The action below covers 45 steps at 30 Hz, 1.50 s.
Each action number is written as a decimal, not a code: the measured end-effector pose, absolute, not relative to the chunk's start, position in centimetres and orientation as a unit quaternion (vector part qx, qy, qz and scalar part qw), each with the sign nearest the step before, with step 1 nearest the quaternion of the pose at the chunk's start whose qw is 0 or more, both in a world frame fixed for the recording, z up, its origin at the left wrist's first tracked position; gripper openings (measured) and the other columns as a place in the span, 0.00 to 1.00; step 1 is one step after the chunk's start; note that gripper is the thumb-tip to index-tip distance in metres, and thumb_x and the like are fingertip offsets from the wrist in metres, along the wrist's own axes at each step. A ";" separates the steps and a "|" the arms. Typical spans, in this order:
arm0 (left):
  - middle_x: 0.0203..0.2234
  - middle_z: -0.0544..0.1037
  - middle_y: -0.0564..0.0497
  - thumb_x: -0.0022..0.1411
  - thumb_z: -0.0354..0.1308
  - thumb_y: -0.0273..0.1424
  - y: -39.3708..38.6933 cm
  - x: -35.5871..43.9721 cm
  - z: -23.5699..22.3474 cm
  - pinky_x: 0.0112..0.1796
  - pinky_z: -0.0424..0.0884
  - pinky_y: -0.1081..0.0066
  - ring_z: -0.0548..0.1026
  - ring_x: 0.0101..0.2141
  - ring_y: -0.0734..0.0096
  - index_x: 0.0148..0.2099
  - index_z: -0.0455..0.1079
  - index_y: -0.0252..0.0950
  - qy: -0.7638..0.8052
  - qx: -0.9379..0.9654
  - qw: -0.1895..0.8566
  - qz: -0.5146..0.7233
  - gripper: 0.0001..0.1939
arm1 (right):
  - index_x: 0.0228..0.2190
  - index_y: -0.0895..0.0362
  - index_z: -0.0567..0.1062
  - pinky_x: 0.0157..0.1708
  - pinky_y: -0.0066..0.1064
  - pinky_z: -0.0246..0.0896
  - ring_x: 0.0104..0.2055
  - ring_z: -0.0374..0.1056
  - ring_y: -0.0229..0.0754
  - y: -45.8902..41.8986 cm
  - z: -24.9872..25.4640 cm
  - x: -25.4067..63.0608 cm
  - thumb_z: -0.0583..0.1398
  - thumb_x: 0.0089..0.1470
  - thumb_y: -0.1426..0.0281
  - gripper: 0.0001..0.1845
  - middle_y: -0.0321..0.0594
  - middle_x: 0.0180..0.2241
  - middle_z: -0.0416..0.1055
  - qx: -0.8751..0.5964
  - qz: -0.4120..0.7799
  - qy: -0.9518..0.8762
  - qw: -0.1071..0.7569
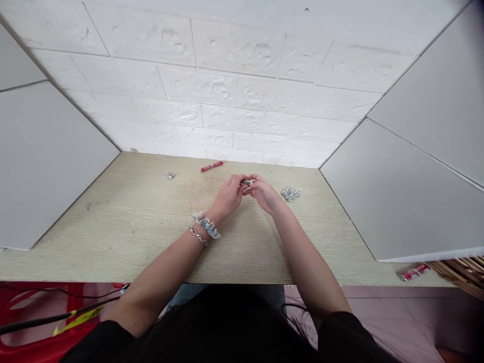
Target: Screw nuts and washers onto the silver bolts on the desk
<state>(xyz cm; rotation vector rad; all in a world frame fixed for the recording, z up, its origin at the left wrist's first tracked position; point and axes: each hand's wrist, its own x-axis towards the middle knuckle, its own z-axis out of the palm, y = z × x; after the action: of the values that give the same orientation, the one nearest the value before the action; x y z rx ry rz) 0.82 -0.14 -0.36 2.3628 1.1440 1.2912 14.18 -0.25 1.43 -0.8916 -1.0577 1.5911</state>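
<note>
Both hands meet over the middle of the tabletop around one small shiny metal bolt (247, 182). My left hand (229, 195), with a scrunchie and a chain bracelet at its wrist, pinches the bolt from the left. From the right, the fingers of my right hand (267, 195) are closed on the same piece. Fingertips cover part of it, so its full shape is hidden. Several similar silver bolts (290, 193) lie in a small heap just right of my right hand. Another small metal piece (170, 175), much like them, rests alone at the left.
Red batteries (212, 166) lie end to end near the white brick-patterned wall (234, 91). Another red battery (414, 272) is by a wicker item (461, 272) at the right front edge. Grey panels flank the wooden table (151, 217). A red plastic stool (71, 302) stands below left.
</note>
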 end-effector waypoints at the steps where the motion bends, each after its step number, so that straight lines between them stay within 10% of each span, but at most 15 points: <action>1: 0.38 0.69 0.46 0.63 0.44 0.28 -0.2 0.9 -0.3 0.40 0.66 0.68 0.68 0.39 0.69 0.47 0.61 0.35 0.389 0.802 0.110 0.440 0.11 | 0.31 0.55 0.65 0.33 0.29 0.60 0.30 0.64 0.34 -0.3 1.5 14.2 0.59 0.42 0.66 0.11 0.33 0.29 0.68 -0.376 0.647 -0.434 0.501; 9: 0.37 0.69 0.47 0.63 0.44 0.27 -0.6 1.0 -0.1 0.40 0.66 0.68 0.68 0.39 0.70 0.47 0.61 0.35 0.364 0.819 0.110 0.430 0.11 | 0.17 0.56 0.62 0.24 0.30 0.57 0.18 0.56 0.33 0.4 0.1 13.8 0.49 0.43 0.42 0.30 0.32 0.15 0.57 -0.460 0.632 -0.420 0.461; 20: 0.38 0.70 0.47 0.62 0.45 0.28 0.0 0.7 -0.3 0.41 0.66 0.68 0.67 0.40 0.69 0.46 0.61 0.35 0.381 0.807 0.100 0.439 0.10 | 0.29 0.53 0.63 0.29 0.27 0.57 0.24 0.61 0.31 -0.5 1.9 14.0 0.58 0.40 0.71 0.11 0.29 0.27 0.66 -0.373 0.672 -0.365 0.526; 30: 0.38 0.69 0.46 0.63 0.43 0.27 -0.7 1.1 0.1 0.42 0.66 0.68 0.68 0.40 0.70 0.47 0.60 0.35 0.351 0.827 0.117 0.424 0.11 | 0.16 0.56 0.59 0.22 0.29 0.54 0.16 0.53 0.32 0.5 0.1 14.1 0.49 0.44 0.42 0.29 0.31 0.13 0.55 -0.480 0.652 -0.387 0.441; 45: 0.38 0.69 0.46 0.63 0.44 0.28 0.0 0.7 -0.2 0.41 0.65 0.68 0.67 0.40 0.69 0.46 0.60 0.35 0.382 0.804 0.100 0.444 0.10 | 0.26 0.56 0.64 0.26 0.26 0.55 0.21 0.57 0.31 -0.4 1.4 13.7 0.59 0.45 0.66 0.09 0.30 0.19 0.60 -0.374 0.685 -0.372 0.503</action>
<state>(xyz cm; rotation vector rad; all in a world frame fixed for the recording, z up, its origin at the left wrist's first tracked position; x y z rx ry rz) 0.68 -0.01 -0.24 2.3774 1.1288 1.3137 13.71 -0.44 1.42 -0.9040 -0.8980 1.6543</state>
